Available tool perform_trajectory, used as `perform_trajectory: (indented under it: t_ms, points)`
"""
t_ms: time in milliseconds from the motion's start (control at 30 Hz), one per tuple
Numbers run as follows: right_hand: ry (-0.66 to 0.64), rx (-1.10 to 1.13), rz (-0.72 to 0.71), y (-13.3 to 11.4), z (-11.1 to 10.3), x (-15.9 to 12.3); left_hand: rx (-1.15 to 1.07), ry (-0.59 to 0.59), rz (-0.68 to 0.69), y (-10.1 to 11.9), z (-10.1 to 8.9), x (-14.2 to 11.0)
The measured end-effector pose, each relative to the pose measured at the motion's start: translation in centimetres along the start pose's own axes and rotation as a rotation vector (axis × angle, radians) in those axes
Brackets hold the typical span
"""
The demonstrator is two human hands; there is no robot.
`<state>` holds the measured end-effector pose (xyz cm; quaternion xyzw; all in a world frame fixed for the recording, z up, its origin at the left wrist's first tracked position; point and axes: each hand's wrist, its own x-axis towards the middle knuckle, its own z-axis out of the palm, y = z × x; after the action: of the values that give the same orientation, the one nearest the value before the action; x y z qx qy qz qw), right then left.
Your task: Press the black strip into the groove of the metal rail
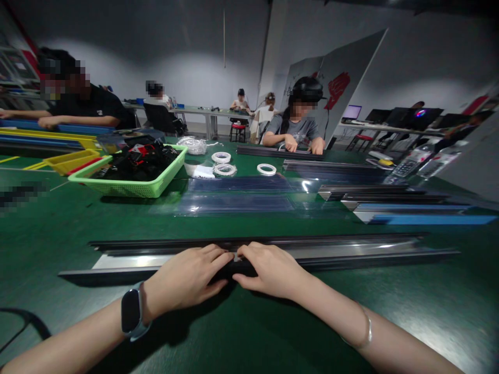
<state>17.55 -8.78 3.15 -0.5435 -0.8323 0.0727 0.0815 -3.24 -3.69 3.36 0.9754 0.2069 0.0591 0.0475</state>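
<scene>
A long black rail (351,258) with a shiny silver strip along it lies across the green table in front of me. My left hand (187,278), with a dark smartwatch on the wrist, rests on the rail's near edge, fingers curled over the top and thumb underneath. My right hand (271,270), with a thin bracelet on its wrist, grips the same rail right beside it. The fingertips of both hands almost touch at the rail's middle.
A green basket (156,188) of black parts stands at the back left, with a yellow tray (72,161) behind it. Clear plastic sleeves (234,203), tape rolls (266,169) and more stacked rails (390,200) lie beyond. Other people sit at the far side and at other tables.
</scene>
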Motion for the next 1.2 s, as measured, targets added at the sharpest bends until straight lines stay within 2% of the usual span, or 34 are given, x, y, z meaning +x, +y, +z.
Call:
perform_trajectory:
  t_ms: [367,600,933,1200]
  points:
    - [-0.029,0.017,-0.011,-0.2,-0.2,-0.1,0.017,-0.035,-0.016,0.1,-0.2,0.1]
    - [0.017,-0.027,-0.003,-0.2,0.0,-0.1,0.001,-0.042,-0.034,0.2,-0.3,0.1]
    - [0.096,-0.205,-0.016,-0.3,1.2,-0.1,0.006,-0.044,-0.035,0.2,-0.1,0.1]
    - [0.095,-0.09,0.037,-0.3,0.7,-0.2,-0.002,-0.075,-0.046,0.3,-0.4,0.1]
